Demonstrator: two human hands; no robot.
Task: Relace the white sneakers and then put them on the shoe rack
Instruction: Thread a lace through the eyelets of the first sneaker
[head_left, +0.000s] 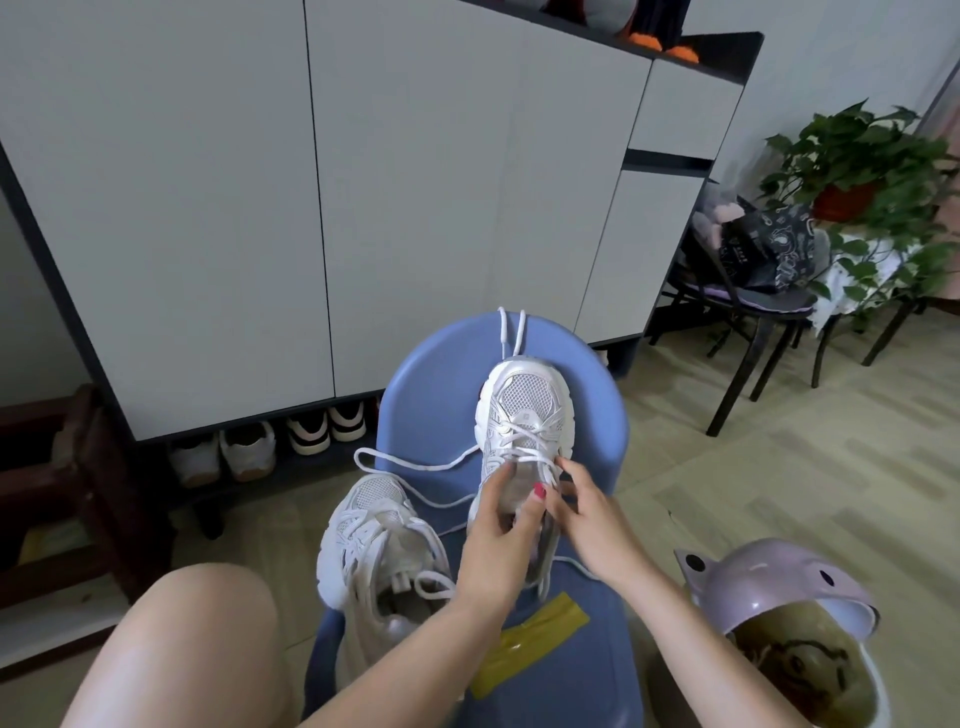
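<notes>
Two white sneakers lie on a blue plastic stool (431, 395). The right sneaker (524, 410) points away from me, partly laced, with a loose white lace (415, 465) trailing to the left across the seat. My left hand (498, 540) grips this sneaker around its tongue and opening. My right hand (582, 512) pinches the lace at the right-hand eyelets. The left sneaker (374, 540) sits at the stool's left edge, its laces in place. The shoe rack (270, 441) is the open bottom shelf of the white cabinet, holding several pairs.
A white cabinet (311, 208) fills the back. A pink lidded bin (779, 613) stands open at lower right. A dark chair (748, 312) with bags and a potted plant (857, 171) are at the right. Yellow tape (530, 644) sticks on the stool. My bare knee (197, 623) is at lower left.
</notes>
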